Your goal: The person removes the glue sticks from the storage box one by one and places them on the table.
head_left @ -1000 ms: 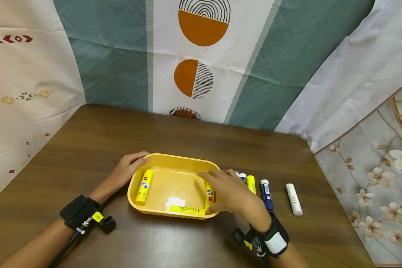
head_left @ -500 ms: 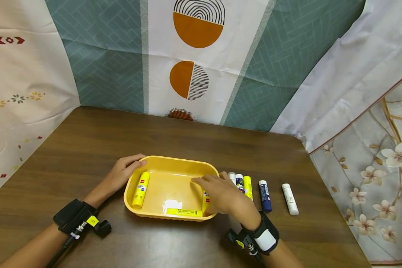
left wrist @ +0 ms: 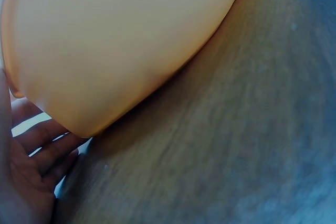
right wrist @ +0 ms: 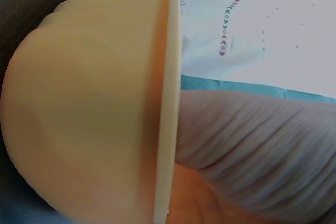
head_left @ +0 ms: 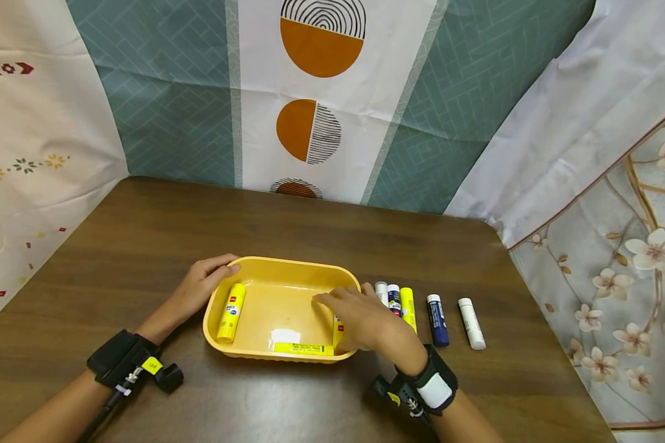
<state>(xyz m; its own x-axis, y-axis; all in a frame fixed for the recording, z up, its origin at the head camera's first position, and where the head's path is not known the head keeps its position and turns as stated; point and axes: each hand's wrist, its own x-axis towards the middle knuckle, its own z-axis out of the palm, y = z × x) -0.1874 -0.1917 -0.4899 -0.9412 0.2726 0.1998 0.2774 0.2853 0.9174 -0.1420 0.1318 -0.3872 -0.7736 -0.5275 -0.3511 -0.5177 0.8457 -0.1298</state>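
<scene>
A yellow plastic tray (head_left: 288, 260) stands on the table, holding yellow glue sticks. My left hand (head_left: 202, 283) grips its left end, thumb over the rim and fingers along the outer wall, as the left wrist view shows. Over the opposite rim, my right hand (head_left: 360, 317) reaches down inside, around a glue stick (head_left: 338, 330) at the right end. That stick is mostly covered, and I cannot tell whether the fingers pinch it. One glue stick (head_left: 231, 312) leans along the left wall; another glue stick (head_left: 303, 349) lies along the near wall.
Right of the tray lie a white stick (head_left: 382, 293), a blue stick (head_left: 394, 298) and a yellow stick (head_left: 407, 307) side by side. Farther right are a dark blue glue stick (head_left: 437, 320) and a white glue stick (head_left: 471, 323). Curtains border the table (head_left: 227, 215).
My right hand has sunk a little deeper into the tray, covering more of the right glue stick. The left hand keeps its hold. The whole head view has shifted slightly.
</scene>
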